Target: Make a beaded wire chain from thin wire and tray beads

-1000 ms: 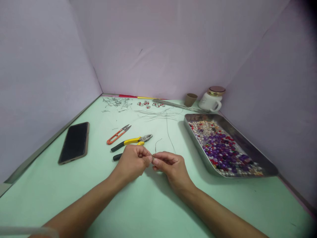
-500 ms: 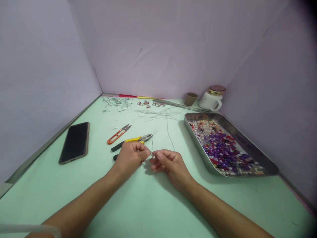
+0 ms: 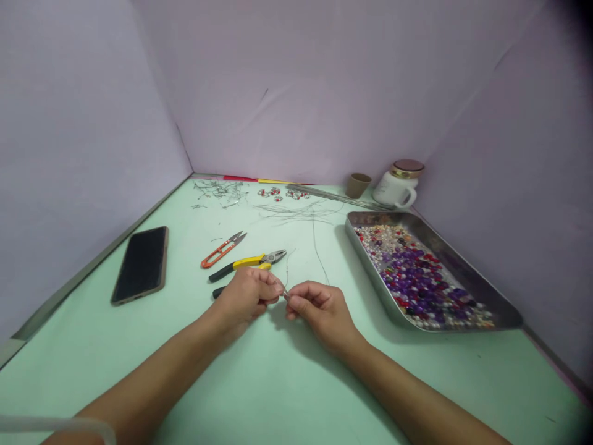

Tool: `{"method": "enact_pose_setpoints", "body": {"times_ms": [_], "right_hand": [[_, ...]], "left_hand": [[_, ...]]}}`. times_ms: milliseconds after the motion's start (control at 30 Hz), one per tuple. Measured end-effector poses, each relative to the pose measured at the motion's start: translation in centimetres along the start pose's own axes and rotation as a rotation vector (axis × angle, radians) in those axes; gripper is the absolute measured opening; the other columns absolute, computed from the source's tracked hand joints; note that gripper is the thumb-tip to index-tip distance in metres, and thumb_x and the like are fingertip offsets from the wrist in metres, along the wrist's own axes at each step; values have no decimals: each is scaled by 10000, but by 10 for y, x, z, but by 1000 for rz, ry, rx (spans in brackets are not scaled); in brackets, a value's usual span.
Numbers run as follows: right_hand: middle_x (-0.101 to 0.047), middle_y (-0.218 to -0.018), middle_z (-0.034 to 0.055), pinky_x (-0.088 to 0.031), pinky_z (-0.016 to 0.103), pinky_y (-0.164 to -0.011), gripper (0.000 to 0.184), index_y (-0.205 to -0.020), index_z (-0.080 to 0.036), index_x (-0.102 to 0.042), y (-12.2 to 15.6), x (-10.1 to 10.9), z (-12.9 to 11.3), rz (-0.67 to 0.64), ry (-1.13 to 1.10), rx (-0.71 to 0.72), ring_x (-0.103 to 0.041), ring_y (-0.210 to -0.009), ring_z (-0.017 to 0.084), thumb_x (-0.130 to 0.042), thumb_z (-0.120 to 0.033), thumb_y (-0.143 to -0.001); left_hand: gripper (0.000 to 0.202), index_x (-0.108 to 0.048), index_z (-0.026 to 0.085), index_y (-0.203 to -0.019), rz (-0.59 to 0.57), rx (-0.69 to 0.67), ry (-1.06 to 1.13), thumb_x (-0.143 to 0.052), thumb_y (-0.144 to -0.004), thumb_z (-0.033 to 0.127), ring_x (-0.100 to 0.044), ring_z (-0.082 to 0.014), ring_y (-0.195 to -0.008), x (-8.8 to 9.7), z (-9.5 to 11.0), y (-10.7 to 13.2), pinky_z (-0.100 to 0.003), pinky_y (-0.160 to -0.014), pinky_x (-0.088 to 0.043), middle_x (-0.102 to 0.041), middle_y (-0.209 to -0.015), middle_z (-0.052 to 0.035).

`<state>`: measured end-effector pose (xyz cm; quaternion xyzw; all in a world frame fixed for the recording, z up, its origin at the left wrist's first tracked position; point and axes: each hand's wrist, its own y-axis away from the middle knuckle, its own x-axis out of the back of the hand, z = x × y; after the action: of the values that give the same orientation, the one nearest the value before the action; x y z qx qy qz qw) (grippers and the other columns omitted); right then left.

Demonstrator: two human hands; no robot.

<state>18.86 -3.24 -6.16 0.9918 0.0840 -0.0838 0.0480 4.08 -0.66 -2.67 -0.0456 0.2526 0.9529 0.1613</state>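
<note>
Holds a thin wire (image 3: 287,269) out in front, over the middle of a green table (image 3: 259,383). Pinches it in the left hand (image 3: 280,288), with thumb and first finger pressed together and the other fingers curled in. Pinches the same wire low down in the right hand (image 3: 290,296), with thumb against finger and the rest bent loosely. Has both sets of fingertips almost touching, with a tiny shiny bit between, too small to make out. Lets one end of the wire poke up, a little bent, toward the pliers.

Has yellow and black pliers (image 3: 248,262) just past the left hand, with one handle partly hidden behind it. Has orange snips (image 3: 226,250) lying a bit farther back, and a phone (image 3: 140,264) over on the left. Has a metal tray (image 3: 463,275) on the right, with lots of purple, red and white beads (image 3: 414,278) inside. Shows loose wires (image 3: 301,214) farther back, near small red-beaded shapes (image 3: 278,193) and a pile of silver bits (image 3: 220,191). Has a brown cup (image 3: 357,185) beside a white mug (image 3: 393,188) at the back.
</note>
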Motion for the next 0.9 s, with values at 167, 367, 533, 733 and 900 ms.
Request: {"method": "enact_pose_setpoints", "body": {"times_ms": [167,367,533,733,900], "right_hand": [[-619,-554,-2,-432,222,-545,80,-677,-152,-639,0,2,-1,-15,109,82,-551,-532,104,-622,-229,-685],[-664,-647,31,-489,262,-586,200,-758,-143,-653,-6,8,0,-19,-17,-57,-608,-572,130,-665,-310,-649],[-658,-612,14,-491,242,-564,186,-715,-143,-651,-8,9,1,-36,-85,-110,-608,-538,115,-706,-280,-601],[-646,-542,5,-470,218,-543,125,-649,-137,-655,-7,5,-3,13,-58,-83,-581,-502,93,-706,-237,-593],[-649,-543,8,-467,227,-538,107,-642,-142,-655,-5,4,-3,-7,-52,-36,-580,-507,101,-706,-223,-594]], "left_hand": [[137,-458,141,-529,-25,9,20,-570,-593,188,-143,-4,-334,0,-1,0,-180,-340,-47,-298,-403,88],[123,-483,134,-552,55,-61,-44,-568,-622,189,-198,-4,-337,1,-2,-2,-177,-342,-84,-344,-433,75],[148,-441,134,-550,-11,6,100,-568,-621,159,-172,16,-319,6,-3,-6,-173,-333,-47,-356,-461,70],[174,-416,133,-538,-58,29,142,-552,-646,151,-162,21,-308,5,-3,-4,-160,-322,-37,-346,-445,72],[166,-410,136,-538,-88,77,168,-538,-644,137,-159,22,-297,5,-3,-6,-157,-316,-40,-346,-428,74]]}}
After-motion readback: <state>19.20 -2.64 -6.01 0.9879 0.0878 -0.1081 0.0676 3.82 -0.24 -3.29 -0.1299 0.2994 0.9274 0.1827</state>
